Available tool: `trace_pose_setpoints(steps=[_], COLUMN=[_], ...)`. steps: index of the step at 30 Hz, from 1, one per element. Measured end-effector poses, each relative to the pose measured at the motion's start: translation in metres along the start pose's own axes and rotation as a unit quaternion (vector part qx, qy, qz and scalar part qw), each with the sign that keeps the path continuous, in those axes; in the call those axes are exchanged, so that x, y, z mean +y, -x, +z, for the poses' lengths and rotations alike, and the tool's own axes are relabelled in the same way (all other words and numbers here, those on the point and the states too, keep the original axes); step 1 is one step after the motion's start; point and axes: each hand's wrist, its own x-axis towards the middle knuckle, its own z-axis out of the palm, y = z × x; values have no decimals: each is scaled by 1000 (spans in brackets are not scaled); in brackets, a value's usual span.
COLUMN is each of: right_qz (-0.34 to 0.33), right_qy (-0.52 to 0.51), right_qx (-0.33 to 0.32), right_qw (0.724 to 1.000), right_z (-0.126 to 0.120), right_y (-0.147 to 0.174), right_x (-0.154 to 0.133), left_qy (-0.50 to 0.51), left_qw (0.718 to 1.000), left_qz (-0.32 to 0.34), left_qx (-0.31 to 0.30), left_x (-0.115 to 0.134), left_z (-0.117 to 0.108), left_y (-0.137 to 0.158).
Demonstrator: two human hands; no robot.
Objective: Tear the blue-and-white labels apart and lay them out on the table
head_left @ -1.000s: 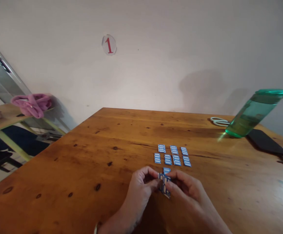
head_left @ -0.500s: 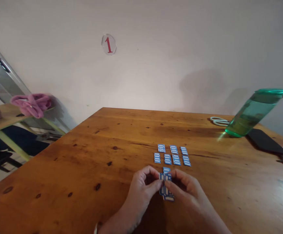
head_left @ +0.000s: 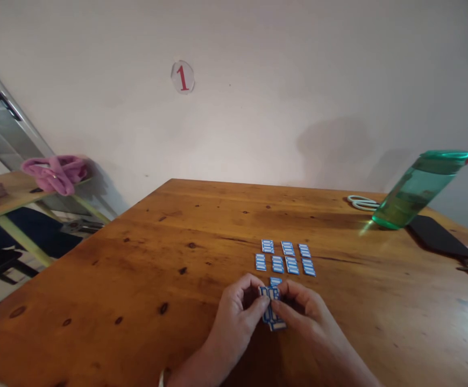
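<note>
Close to the table's near side, my left hand (head_left: 238, 309) pinches small flat blue-and-white striped pieces (head_left: 265, 309) between thumb and fingertips. My right hand (head_left: 304, 312) closes on the same small bundle from the other side, its thumb on the front face. The two hands nearly touch, and the fingers hide part of the bundle, so its exact kind and count cannot be told. Just beyond the fingertips lies another striped piece (head_left: 275, 281). Farther off, several similar pieces (head_left: 292, 264) form two rough rows on the wooden table (head_left: 201, 226).
A green bottle (head_left: 417, 191) stands at the right, beside a black flat device (head_left: 439, 236) and a coiled white cable (head_left: 361, 203). A wall is behind the table. On the left, a pink fuzzy item (head_left: 58, 173) rests on another table.
The held pieces have shifted slightly against each other, tilting a little to the left. Both hands keep their pinch. The view has moved a little.
</note>
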Motion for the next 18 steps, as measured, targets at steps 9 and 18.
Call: trace_pose_setpoints(steps=[9, 18], right_qz=[-116, -153], right_qy=[363, 653], right_qx=[-29, -152], right_qw=[924, 726], right_z=[-3, -2], right_y=[8, 20], right_x=[-8, -1], left_qy=[-69, -52], left_qw=[995, 990], left_qz=[54, 74], left_qx=[51, 110], left_x=[5, 4], left_z=[-8, -15], left_y=[-1, -10])
